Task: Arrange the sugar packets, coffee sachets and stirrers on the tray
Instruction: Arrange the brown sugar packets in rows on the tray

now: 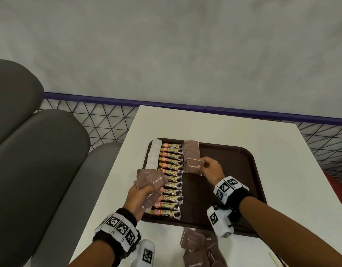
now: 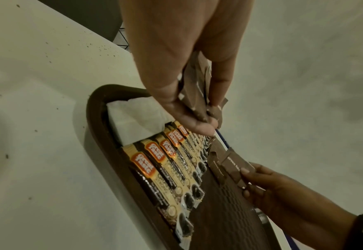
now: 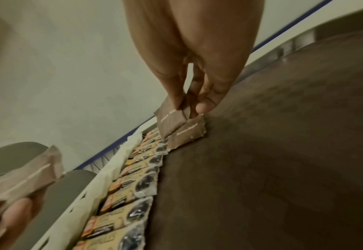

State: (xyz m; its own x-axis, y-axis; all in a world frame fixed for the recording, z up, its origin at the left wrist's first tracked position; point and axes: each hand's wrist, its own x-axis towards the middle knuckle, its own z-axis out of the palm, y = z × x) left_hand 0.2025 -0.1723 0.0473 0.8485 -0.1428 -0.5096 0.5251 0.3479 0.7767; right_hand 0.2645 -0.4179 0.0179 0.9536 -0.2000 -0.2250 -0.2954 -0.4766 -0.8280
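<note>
A dark brown tray (image 1: 233, 162) lies on the white table. Along its left side runs a column of white packets (image 1: 153, 153), then a column of coffee sachets (image 1: 171, 178). Right of those, several brown sugar packets (image 1: 191, 151) form a short column at the far end. My right hand (image 1: 209, 167) pinches one brown sugar packet (image 1: 194, 166) at the near end of that column, low over the tray. My left hand (image 1: 143, 193) grips a fanned bunch of brown sugar packets (image 1: 151, 180) above the tray's left edge. In the left wrist view the bunch (image 2: 195, 91) sits between thumb and fingers.
A loose pile of brown sugar packets (image 1: 201, 247) lies on the table near the front edge. A pale stirrer (image 1: 275, 259) shows at the lower right. Grey padded seats (image 1: 31, 151) stand left of the table, with a wire-mesh rail (image 1: 108, 120) behind.
</note>
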